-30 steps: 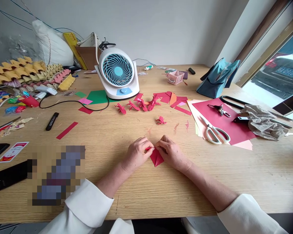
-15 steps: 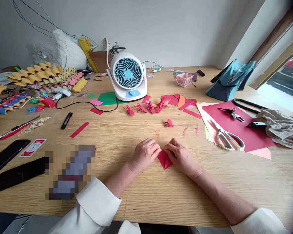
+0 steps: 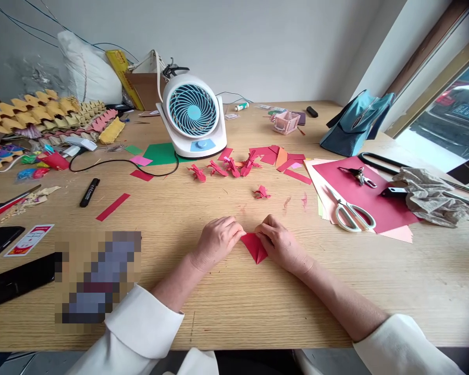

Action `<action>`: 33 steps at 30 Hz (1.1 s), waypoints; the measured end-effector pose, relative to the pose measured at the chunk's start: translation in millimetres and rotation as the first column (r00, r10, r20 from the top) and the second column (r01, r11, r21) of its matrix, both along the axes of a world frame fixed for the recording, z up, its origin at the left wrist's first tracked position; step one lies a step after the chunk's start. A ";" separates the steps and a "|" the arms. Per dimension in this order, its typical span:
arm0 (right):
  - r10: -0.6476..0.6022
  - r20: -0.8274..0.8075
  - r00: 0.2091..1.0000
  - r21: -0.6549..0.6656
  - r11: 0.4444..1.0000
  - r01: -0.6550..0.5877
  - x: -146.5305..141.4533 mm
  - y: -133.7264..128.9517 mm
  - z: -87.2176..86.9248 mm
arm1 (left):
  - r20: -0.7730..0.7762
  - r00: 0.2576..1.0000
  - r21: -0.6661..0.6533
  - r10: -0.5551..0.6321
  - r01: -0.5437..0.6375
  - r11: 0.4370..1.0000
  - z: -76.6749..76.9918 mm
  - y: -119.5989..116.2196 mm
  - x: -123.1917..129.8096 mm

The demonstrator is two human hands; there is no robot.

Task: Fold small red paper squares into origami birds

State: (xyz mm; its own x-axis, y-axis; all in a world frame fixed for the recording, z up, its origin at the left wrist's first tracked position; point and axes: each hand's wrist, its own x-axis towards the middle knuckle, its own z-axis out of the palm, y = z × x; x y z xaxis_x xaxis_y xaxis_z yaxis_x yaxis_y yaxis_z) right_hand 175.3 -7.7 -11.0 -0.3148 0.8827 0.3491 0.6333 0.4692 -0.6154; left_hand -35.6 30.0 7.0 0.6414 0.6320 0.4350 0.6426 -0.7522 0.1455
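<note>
Red folded paper (image 3: 255, 247) sits between a person's hands above the table (image 3: 219, 302), seen from the head camera. The left hand's (image 3: 219, 242) grip is pinched closed at one upper corner; the right hand's (image 3: 284, 246) grip closes on the other side. Beyond, a crumpled-looking red paper figure (image 3: 261, 192) stands near a white fan (image 3: 198, 147).

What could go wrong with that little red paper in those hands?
The left hand and right hand pinch the red paper near its upper edge; uneven pulling might tear or skew it.

The fan faces this way; if running, it could scatter the red figures near it.
</note>
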 end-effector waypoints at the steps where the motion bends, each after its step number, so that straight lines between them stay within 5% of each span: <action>1: -0.001 -0.003 1.000 0.001 1.000 0.001 -0.1 0.0 0.1 | -0.012 1.000 0.007 -0.004 0.004 1.000 0.7 0.8 -1.0; 10: -0.016 -0.014 1.000 -0.006 1.000 0.016 0.8 0.7 1.3 | -0.010 0.999 0.003 0.053 -0.053 0.999 1.9 7.6 -6.7; 13: -0.037 -0.020 0.999 -0.003 0.999 0.037 2.0 0.8 1.5 | 0.128 0.988 -0.121 0.081 -0.066 0.991 1.0 8.4 -7.0; 19: -0.015 -0.035 0.999 0.018 1.000 0.016 2.5 0.2 3.1 | 0.393 0.916 -0.407 0.088 0.087 0.909 -7.4 0.0 8.6; 33: 0.051 0.054 0.997 0.038 0.998 -0.053 4.2 -1.8 4.7 | 0.360 0.904 -0.318 0.230 -0.113 0.941 -17.9 -3.2 12.0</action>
